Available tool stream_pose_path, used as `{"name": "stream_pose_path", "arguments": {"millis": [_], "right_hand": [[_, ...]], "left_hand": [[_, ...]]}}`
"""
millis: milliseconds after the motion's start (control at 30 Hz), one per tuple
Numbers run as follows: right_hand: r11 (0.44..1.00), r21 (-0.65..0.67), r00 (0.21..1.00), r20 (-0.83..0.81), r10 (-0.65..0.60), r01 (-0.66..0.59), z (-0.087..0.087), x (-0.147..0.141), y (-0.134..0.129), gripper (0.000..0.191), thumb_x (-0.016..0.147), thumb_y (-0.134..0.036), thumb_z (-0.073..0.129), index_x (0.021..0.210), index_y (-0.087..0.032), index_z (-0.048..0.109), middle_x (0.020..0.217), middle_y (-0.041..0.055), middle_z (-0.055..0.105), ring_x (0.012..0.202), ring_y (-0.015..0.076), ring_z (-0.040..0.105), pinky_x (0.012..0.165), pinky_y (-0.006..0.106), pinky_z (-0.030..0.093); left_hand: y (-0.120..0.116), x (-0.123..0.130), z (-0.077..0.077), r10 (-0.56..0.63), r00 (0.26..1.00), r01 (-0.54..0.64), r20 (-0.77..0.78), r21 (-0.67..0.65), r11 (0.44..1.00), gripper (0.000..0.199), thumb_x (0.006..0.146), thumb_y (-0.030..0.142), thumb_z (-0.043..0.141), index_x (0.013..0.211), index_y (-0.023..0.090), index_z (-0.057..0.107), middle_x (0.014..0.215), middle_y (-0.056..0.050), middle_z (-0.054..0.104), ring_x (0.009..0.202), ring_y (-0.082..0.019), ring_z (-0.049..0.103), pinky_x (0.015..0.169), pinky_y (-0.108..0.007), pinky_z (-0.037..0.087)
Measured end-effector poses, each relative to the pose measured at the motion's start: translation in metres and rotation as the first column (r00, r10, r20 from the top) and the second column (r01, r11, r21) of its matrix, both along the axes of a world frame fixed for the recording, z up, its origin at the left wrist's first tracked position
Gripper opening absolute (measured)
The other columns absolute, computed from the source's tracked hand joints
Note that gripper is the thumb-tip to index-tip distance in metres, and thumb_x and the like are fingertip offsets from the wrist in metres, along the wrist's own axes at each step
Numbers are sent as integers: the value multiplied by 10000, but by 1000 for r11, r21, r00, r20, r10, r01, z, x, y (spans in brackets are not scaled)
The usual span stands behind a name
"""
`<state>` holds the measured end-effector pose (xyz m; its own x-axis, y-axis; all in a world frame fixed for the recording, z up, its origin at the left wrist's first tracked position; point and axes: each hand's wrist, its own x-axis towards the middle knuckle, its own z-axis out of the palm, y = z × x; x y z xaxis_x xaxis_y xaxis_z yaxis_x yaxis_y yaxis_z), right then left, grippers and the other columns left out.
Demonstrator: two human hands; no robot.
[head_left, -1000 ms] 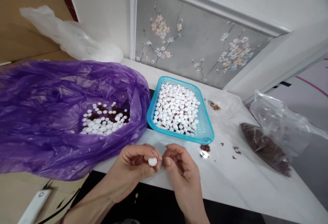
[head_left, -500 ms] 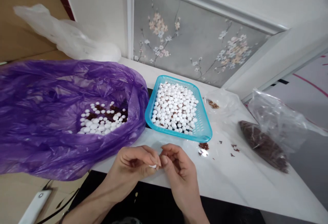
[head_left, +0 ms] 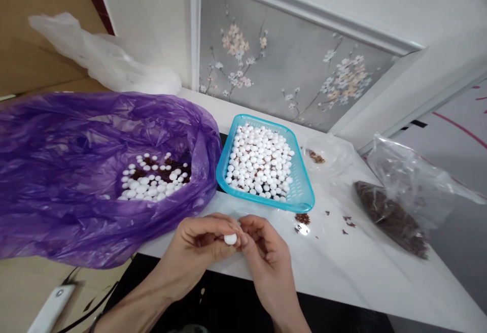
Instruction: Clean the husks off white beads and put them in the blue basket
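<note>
Between the thumb and fingers of my left hand (head_left: 201,244) is a small white ball (head_left: 230,239). My right hand (head_left: 266,257) is pinched closed with its fingertips against those of my left hand, beside the ball. Whatever its fingers hold is hidden. Just beyond both hands stands a blue plastic basket (head_left: 304,205) filled with similar white balls (head_left: 261,158), brown bits showing among them. To the left spreads an open purple plastic bag (head_left: 95,221) with more white balls (head_left: 146,188) and dark brown pieces inside.
Brown bits (head_left: 303,218) lie scattered on the white tabletop (head_left: 373,272) right of the hands. Farther right rests a clear bag of brown material (head_left: 391,219). A small clear bag (head_left: 331,153) sits behind. A white translucent bag (head_left: 125,69) stands at back left, near the wall.
The white ball has turned or shifted upward in my left fingers, so more of it shows. My right fingertips have closed in against the left ones.
</note>
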<state>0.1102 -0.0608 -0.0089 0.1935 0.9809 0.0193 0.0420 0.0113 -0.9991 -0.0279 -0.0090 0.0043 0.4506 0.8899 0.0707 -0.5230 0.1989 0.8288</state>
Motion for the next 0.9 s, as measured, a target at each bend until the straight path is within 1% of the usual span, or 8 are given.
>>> {"name": "stream_pose_path", "arguments": {"millis": [167, 333, 400, 500, 567, 633, 800, 900], "right_hand": [[1000, -4, 1000, -16, 4, -4, 0, -1, -1, 159, 899, -314, 580, 997, -192, 612, 829, 15, 633, 741, 135, 592, 670, 239, 496], [1000, 19, 1000, 7, 13, -13, 1, -1, 0, 145, 907, -309, 566, 983, -195, 615, 803, 5, 628, 716, 126, 578, 657, 230, 486], [999, 27, 999, 16, 29, -29, 1, -1, 0, 139, 917, -301, 549, 984, -201, 619, 778, -5, 618, 702, 120, 569, 653, 223, 478], [999, 28, 999, 18, 42, -43, -1, -1, 0, 147, 926, -295, 530, 1001, -211, 624, 740, -17, 592, 674, 113, 559, 639, 214, 470], [999, 30, 999, 13, 29, -30, -4, -2, 0, 150, 923, -296, 533, 1007, -214, 626, 740, -16, 586, 673, 113, 562, 633, 210, 469], [999, 39, 1000, -1, 0, 0, -6, -3, 0, 142, 917, -301, 540, 983, -214, 630, 733, -16, 582, 666, 115, 564, 620, 209, 469], [998, 64, 999, -32, -2, 4, -4, -5, -1, 115, 904, -301, 565, 896, -215, 641, 686, -26, 568, 631, 108, 553, 597, 203, 461], [985, 124, 987, -119, -103, 118, 12, -3, -5, 105, 906, -307, 572, 907, -235, 648, 688, -31, 574, 630, 103, 551, 607, 208, 463]], "left_hand": [[-1, -1, -4, 11, 1000, -11, 4, 3, 1000, 170, 690, 118, 794, 752, 277, 784, 733, -5, 712, 674, -122, 625, 697, -251, 525], [-1, -2, -8, 8, 1000, -7, -9, 48, 999, 187, 734, 102, 752, 776, 283, 774, 759, 11, 715, 712, -118, 644, 703, -226, 527], [2, 0, -2, 62, 996, -54, -68, 108, 993, 187, 769, 112, 716, 813, 286, 768, 790, 16, 721, 726, -116, 646, 682, -202, 524], [11, 7, 15, 205, 950, -147, -237, 240, 959, 222, 806, 118, 668, 894, 301, 759, 851, 26, 730, 767, -105, 650, 688, -156, 507], [15, 12, 29, 282, 909, -181, -307, 319, 930, 241, 787, 120, 680, 910, 310, 761, 857, 35, 732, 748, -92, 644, 668, -129, 493], [18, 16, 39, 307, 899, -192, -312, 348, 917, 250, 743, 119, 713, 887, 315, 768, 810, 44, 727, 690, -84, 630, 622, -119, 486], [15, 18, 44, 302, 907, -209, -292, 311, 927, 275, 712, 65, 692, 827, 303, 770, 692, 60, 712, 573, -72, 608, 558, -118, 491], [14, 15, 44, 329, 897, -210, -296, 370, 905, 231, 708, 82, 717, 815, 282, 762, 717, 54, 724, 603, -85, 628, 576, -126, 504]]}}
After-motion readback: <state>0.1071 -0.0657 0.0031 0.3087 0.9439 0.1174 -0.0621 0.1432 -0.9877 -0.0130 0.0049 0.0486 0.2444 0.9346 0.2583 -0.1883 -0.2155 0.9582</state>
